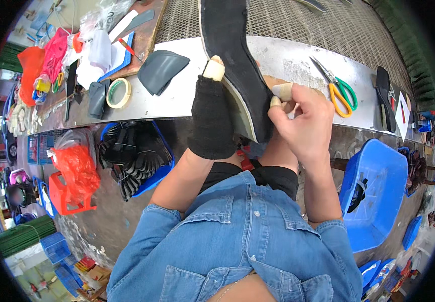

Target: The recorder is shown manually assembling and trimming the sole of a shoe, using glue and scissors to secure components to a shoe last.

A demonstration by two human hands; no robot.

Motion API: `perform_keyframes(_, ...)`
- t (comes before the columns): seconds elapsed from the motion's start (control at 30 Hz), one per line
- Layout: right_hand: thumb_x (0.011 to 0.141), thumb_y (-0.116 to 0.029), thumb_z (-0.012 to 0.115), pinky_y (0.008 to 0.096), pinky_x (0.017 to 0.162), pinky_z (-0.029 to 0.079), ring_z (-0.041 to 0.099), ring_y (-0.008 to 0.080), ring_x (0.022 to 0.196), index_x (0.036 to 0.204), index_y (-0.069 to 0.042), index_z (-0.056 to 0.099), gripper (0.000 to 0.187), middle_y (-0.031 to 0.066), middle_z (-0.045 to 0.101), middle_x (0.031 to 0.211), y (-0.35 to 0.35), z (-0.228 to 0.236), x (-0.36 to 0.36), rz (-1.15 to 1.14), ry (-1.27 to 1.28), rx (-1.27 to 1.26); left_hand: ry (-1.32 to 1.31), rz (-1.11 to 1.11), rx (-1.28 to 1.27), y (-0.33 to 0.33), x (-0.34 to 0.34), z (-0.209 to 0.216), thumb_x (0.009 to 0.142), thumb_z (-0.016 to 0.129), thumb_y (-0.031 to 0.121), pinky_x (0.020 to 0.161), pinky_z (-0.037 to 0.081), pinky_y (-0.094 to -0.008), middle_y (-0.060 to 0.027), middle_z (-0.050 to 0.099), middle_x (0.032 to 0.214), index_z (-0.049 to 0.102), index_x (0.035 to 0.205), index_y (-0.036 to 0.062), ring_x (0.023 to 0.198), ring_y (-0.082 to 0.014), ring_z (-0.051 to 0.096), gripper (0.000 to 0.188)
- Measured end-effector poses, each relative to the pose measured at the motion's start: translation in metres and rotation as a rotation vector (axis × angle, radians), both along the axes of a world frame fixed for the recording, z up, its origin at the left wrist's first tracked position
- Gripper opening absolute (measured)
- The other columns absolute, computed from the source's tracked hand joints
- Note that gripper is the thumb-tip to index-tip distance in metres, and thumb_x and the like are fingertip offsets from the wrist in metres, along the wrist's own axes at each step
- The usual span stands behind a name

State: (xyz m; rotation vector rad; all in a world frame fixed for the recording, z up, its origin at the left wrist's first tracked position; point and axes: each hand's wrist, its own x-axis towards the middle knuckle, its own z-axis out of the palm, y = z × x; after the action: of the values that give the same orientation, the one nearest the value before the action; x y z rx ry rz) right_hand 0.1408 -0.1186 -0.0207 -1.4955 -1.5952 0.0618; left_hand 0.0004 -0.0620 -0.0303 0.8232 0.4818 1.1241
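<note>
A long black shoe sole (226, 45) with a pale edge is held up over the near side of the bench, its heel end toward me. My left hand (212, 113), in a black fingerless glove with tape on the thumb, is closed around the sole's left side; its other fingers are hidden behind it. At the heel's right edge, my bare right hand (305, 110) makes a pinch, its thumb and taped forefinger pressed together against the black covering. What lies between those fingertips is too small to make out clearly.
Scissors (336, 88) with orange and green handles lie right on the white bench (278, 55). Dark sheet pieces (163, 70) and a tape roll (118, 93) sit left. Below stand a blue bin (378, 196), a filled blue basket (152, 186) and a red stool (61, 194).
</note>
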Motion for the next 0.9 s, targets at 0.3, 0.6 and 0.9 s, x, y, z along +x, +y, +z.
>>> perform_keyframes(0.3, 0.074, -0.001, 0.061, 0.017, 0.046, 0.036, 0.048, 0.0, 0.052, 0.087, 0.003, 0.065, 0.013, -0.004, 0.058, 0.064, -0.002, 0.012, -0.007, 0.03, 0.112, -0.128, 0.041, 0.044, 0.048, -0.005, 0.003, 0.0, 0.093, 0.037, 0.048, 0.075, 0.052, -0.0311, -0.0107, 0.058, 0.106, 0.048, 0.119, 0.0032, 0.089, -0.0174, 0.061, 0.053)
perform_keyframes(0.6, 0.072, -0.005, 0.065, 0.0221, 0.043, 0.036, 0.049, 0.0022, 0.047, 0.078, 0.001, 0.065, 0.009, 0.0001, 0.055, 0.053, 0.008, -0.005, -0.001, 0.051, 0.547, -0.248, 0.044, 0.003, 0.013, -0.009, 0.004, -0.009, 0.092, 0.038, 0.05, 0.086, 0.048, -0.0322, -0.0114, 0.058, 0.107, 0.047, 0.121, 0.0015, 0.098, -0.0193, 0.059, 0.057)
perform_keyframes(0.9, 0.075, -0.003, 0.065, 0.0224, 0.043, 0.037, 0.048, 0.0032, 0.049, 0.072, 0.002, 0.06, 0.008, 0.0026, 0.054, 0.052, 0.019, -0.008, 0.009, 0.171, 0.771, -0.258, 0.115, 0.209, -0.062, -0.022, 0.013, -0.002, 0.093, 0.053, 0.026, 0.064, 0.044, -0.0229, 0.0018, 0.056, 0.084, 0.054, 0.107, 0.0055, 0.074, -0.0072, 0.054, 0.025)
